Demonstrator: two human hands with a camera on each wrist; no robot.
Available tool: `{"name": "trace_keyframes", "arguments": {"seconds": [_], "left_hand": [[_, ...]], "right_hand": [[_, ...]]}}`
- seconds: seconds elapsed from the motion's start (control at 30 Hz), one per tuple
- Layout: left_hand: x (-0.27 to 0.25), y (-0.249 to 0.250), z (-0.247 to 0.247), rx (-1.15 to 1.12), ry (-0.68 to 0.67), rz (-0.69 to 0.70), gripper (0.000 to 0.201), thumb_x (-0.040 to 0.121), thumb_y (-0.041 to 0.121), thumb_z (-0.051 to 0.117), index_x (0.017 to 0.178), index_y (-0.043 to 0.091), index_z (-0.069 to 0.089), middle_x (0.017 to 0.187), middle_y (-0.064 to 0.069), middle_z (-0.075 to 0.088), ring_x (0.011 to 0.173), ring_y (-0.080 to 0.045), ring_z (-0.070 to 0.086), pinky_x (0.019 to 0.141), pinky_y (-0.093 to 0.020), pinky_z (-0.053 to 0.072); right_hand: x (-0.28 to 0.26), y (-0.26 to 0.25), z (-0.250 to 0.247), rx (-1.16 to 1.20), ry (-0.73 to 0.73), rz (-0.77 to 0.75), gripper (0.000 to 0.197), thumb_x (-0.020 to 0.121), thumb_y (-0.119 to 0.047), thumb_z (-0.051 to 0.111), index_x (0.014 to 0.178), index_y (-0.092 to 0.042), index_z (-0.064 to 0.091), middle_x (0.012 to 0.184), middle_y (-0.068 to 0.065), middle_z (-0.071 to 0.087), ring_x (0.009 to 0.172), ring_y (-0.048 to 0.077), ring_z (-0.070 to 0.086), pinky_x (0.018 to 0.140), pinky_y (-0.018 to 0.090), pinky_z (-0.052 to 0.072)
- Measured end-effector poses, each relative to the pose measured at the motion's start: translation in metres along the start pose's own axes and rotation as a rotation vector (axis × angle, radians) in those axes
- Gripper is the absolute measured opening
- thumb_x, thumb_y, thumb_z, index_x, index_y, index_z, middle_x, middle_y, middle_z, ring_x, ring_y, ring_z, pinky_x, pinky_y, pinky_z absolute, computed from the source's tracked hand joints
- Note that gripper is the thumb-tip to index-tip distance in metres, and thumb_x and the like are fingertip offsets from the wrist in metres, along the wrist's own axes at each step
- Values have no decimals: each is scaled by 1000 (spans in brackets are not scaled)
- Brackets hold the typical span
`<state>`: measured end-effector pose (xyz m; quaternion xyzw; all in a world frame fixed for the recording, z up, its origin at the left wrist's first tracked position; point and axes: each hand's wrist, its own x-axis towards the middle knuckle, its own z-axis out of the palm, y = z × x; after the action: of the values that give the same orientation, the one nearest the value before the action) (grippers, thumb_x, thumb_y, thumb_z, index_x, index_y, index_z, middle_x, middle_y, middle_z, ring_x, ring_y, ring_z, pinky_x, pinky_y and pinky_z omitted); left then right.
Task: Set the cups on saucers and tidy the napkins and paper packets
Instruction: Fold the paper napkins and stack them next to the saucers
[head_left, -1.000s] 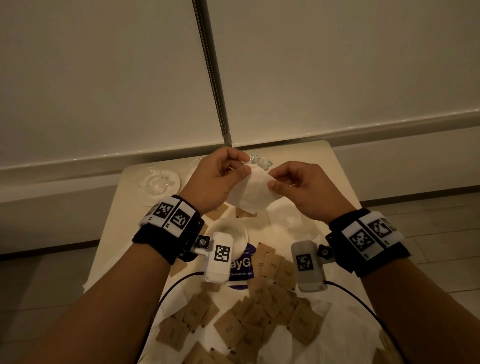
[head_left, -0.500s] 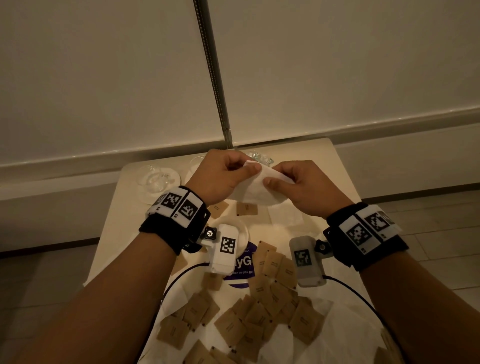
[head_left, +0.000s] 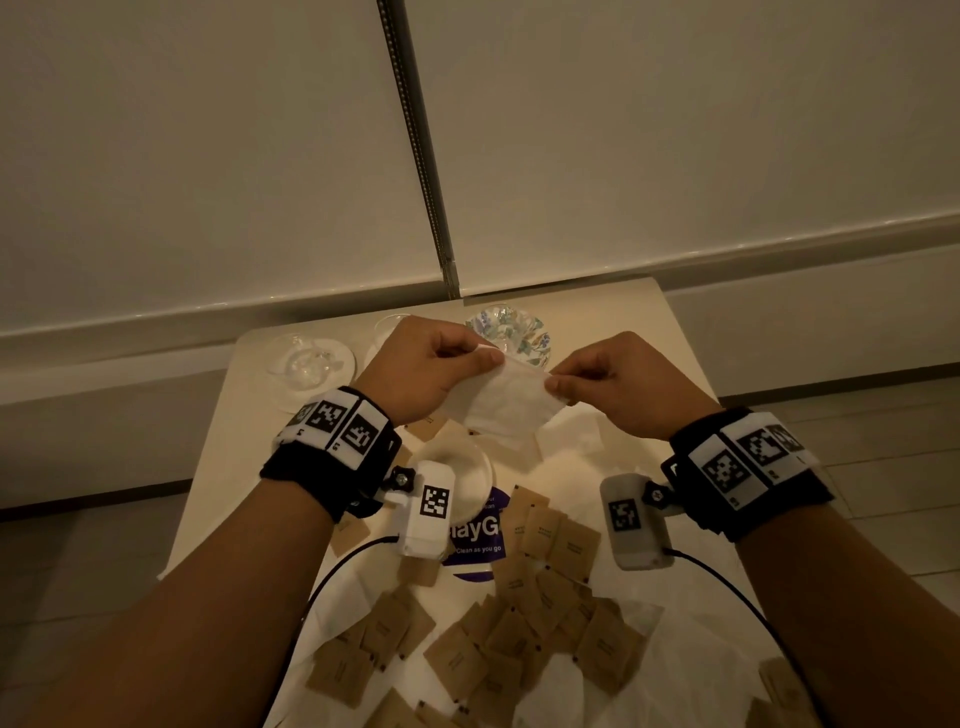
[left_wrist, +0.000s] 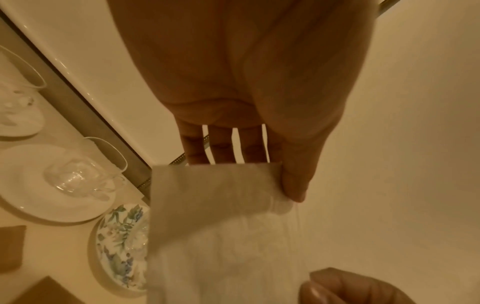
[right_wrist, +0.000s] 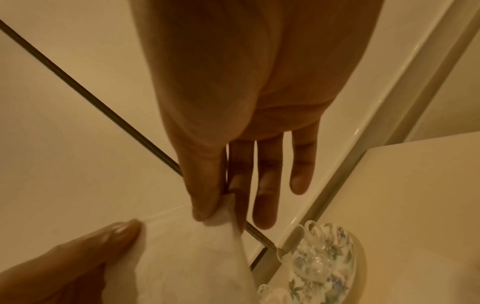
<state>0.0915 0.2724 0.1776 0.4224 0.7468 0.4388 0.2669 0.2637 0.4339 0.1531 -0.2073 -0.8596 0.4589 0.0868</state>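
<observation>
I hold a white paper napkin (head_left: 506, 413) up over the table's far half. My left hand (head_left: 483, 354) pinches its left top corner between thumb and fingers. My right hand (head_left: 555, 376) pinches the right top corner (right_wrist: 221, 214), and the napkin (left_wrist: 221, 230) hangs below both. Behind the hands a glass cup sits on a floral saucer (head_left: 535, 340). Two more glass cups stand on white saucers at the far left (head_left: 311, 364) and behind my left hand (left_wrist: 78, 176). Brown paper packets (head_left: 519, 623) lie scattered on the near half.
An empty white saucer (head_left: 467, 467) sits beside a purple sticker (head_left: 480, 535) mid-table. Loose white napkins (head_left: 571, 441) lie under my right hand and among the packets. A wall and a metal strip (head_left: 415, 156) stand right behind the table's far edge (head_left: 571, 288).
The hands came close together half a second ago and have now drawn slightly apart, stretching the napkin's top edge between them. Both still pinch it.
</observation>
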Motion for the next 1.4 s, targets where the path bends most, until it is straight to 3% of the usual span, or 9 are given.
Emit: {"name": "trace_keyframes", "arguments": {"seconds": [0.3, 0.43, 0.77, 0.9, 1.03, 1.13, 1.23, 1.33, 1.4], "left_hand": [[8, -10, 13, -67, 29, -3, 12, 87, 23, 72, 79, 30, 77, 86, 2, 75, 77, -7, 66, 70, -20, 50], [17, -10, 25, -162, 88, -15, 13, 89, 16, 70, 80, 23, 75, 81, 3, 74, 72, -6, 66, 68, -21, 54], [45, -24, 68, -185, 184, -125, 3, 89, 12, 70, 91, 13, 70, 90, -10, 72, 77, -14, 66, 72, -26, 52], [47, -32, 79, 63, 54, -31, 53, 79, 25, 80, 125, 25, 54, 121, 12, 56, 106, 0, 52, 85, -11, 42], [54, -23, 85, 201, -134, 42, 15, 85, 23, 74, 100, 25, 71, 93, 8, 71, 83, -3, 64, 73, -16, 48], [60, -24, 88, 175, -57, 7, 2, 88, 20, 70, 88, 22, 72, 83, 1, 72, 77, -13, 68, 70, -28, 55], [65, -34, 92, 6, 95, -75, 9, 88, 16, 70, 82, 23, 70, 78, 7, 70, 67, -1, 65, 65, -18, 54], [69, -47, 101, -109, 181, -200, 7, 86, 14, 72, 82, 18, 69, 74, 2, 68, 62, -7, 62, 63, -21, 54], [71, -57, 111, -159, 202, -283, 5, 85, 13, 72, 83, 13, 68, 68, 0, 66, 59, -10, 62, 64, -26, 54]], "right_hand": [[-6, 16, 15, 298, 69, 51, 27, 84, -19, 75, 111, -17, 69, 101, -3, 71, 92, 5, 67, 83, 17, 51], [-2, 24, 6, 518, 237, 102, 4, 89, -10, 69, 91, -8, 71, 84, 5, 74, 77, 13, 68, 75, 29, 57], [7, 61, -8, 506, 380, 183, 4, 89, -16, 69, 92, -17, 72, 79, 0, 75, 70, 10, 70, 57, 23, 52], [2, 67, -6, 345, 205, 199, 4, 89, -21, 70, 90, -21, 74, 82, 2, 74, 69, 16, 70, 57, 31, 57], [10, 61, -4, 197, 126, 143, 5, 89, -23, 68, 92, -20, 72, 84, 1, 72, 73, 13, 69, 62, 28, 57], [11, 64, -3, 381, 120, 196, 20, 86, -23, 72, 104, -18, 67, 93, 2, 74, 81, 13, 71, 69, 29, 60], [9, 78, 0, 396, 59, 262, 31, 82, -16, 76, 111, -11, 65, 101, 10, 72, 94, 25, 69, 82, 40, 59], [10, 92, 6, 673, 240, 340, 27, 84, -2, 72, 109, -3, 63, 90, 20, 69, 92, 29, 68, 83, 43, 59], [15, 102, 8, 780, 391, 378, 23, 85, -4, 71, 105, -11, 63, 86, 12, 69, 87, 25, 69, 75, 38, 61]]}}
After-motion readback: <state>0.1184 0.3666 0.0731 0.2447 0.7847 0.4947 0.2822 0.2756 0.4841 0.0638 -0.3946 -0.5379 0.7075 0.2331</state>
